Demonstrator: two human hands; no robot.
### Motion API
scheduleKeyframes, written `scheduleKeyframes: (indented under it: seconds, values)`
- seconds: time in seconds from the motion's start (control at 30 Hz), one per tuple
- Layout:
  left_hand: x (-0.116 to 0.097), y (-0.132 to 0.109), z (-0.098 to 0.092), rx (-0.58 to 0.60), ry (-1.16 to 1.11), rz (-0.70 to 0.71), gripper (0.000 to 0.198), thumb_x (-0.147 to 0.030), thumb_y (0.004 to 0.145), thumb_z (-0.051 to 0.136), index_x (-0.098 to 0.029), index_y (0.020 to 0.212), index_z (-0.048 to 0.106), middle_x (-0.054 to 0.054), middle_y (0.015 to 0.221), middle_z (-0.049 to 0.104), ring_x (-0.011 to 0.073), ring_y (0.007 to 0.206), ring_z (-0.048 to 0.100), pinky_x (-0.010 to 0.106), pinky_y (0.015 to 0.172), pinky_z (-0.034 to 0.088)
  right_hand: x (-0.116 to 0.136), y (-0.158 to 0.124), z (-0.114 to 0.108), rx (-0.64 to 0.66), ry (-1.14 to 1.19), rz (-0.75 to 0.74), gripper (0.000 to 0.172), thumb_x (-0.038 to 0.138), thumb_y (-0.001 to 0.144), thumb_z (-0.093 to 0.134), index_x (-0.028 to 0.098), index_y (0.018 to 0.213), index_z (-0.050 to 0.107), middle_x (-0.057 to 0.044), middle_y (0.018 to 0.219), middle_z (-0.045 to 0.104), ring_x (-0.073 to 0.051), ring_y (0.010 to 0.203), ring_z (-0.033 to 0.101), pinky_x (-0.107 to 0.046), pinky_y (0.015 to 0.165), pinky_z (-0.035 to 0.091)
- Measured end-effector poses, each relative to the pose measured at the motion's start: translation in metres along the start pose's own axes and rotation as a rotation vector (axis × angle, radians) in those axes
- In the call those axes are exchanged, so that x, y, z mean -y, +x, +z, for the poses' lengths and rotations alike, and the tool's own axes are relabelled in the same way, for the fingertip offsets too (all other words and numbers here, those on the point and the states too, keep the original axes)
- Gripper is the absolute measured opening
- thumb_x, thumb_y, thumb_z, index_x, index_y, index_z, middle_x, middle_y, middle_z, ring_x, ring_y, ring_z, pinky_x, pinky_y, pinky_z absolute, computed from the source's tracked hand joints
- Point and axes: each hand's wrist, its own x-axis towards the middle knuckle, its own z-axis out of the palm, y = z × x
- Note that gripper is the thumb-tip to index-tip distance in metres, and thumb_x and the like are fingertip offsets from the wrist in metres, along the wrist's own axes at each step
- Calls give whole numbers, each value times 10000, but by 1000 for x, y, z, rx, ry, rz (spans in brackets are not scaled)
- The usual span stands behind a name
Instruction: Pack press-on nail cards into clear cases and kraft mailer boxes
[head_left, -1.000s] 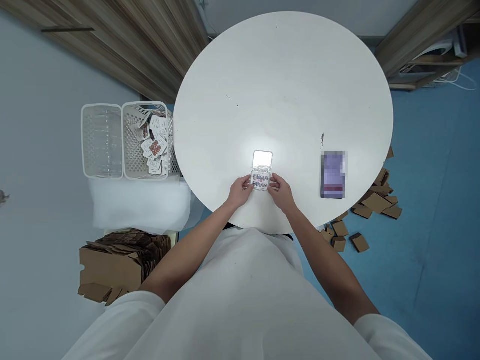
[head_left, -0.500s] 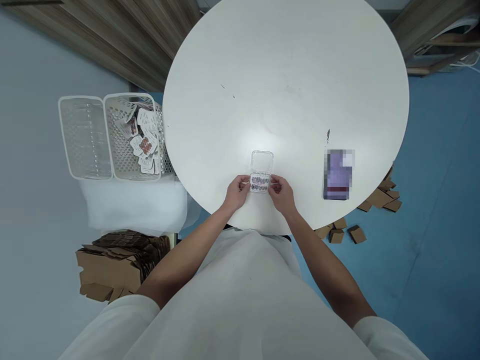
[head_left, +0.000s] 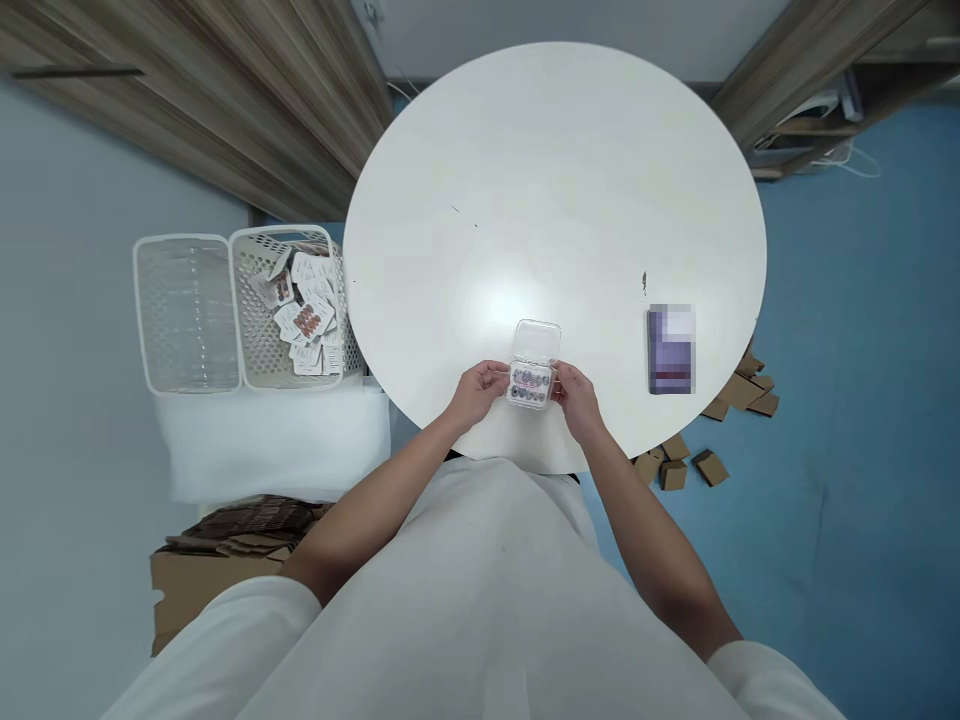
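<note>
A small clear plastic case (head_left: 533, 372) lies open near the front edge of the round white table (head_left: 555, 180). Its lid stands back, and the tray half holds several small patterned pieces. My left hand (head_left: 477, 392) pinches the case's left side. My right hand (head_left: 577, 396) pinches its right side. Both hands rest just above the table's near rim.
A blurred purple flat item (head_left: 670, 350) lies on the table to the right. Left of the table stand two white baskets (head_left: 187, 310); one holds several printed cards (head_left: 304, 315). Flattened cardboard (head_left: 217, 565) is stacked below them. Small brown boxes (head_left: 709, 465) lie on the blue floor at right.
The case and both hands sit slightly lower and to the right in view as the camera shifted. The grip on the case is the same.
</note>
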Motion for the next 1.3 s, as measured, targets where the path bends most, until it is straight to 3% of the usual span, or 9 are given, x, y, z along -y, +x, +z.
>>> scheduleKeyframes:
  seconds: [0.17,0.47,0.73,1.03,1.17,1.3]
  values:
    - [-9,-24,-16,82,-57,5,300,-352,702,648,-163,921,569,22,755,645,120,699,587,316,734,462,7,-15,18,64,67,12,448,524,710,558,217,1035,588,-44,944,635,-172,818,601,-319,703,490]
    - [-5,-64,-47,166,-252,-77,429,-315,662,711,-160,1030,556,48,820,674,135,752,616,334,807,442,3,-52,47,105,121,-85,388,435,682,640,276,1033,594,-25,1025,639,-162,853,591,-323,757,473]
    - [6,-84,-67,223,-351,-101,340,-298,655,724,-135,937,626,69,862,665,126,773,609,297,779,452,-2,-79,64,168,124,-86,328,423,675,652,286,971,622,-24,1098,620,-174,866,602,-329,725,499]
    - [8,-93,-74,255,-437,-122,294,-258,666,720,-149,926,636,42,819,647,85,692,589,236,697,461,-8,-97,78,146,136,-132,252,338,666,650,245,901,662,-23,977,658,-172,881,604,-323,770,494]
    - [5,-96,-73,254,-471,-124,286,-248,663,722,-156,920,636,41,830,643,87,710,590,231,695,462,-10,-101,82,119,134,-153,250,323,663,645,221,890,669,-36,1016,647,-167,883,598,-322,793,483]
    - [1,-98,-72,245,-484,-118,261,-241,661,721,-167,896,635,33,847,639,87,727,584,234,707,458,-11,-106,86,100,190,-200,328,344,686,639,272,1005,611,-15,1083,607,-165,937,582,-315,775,495]
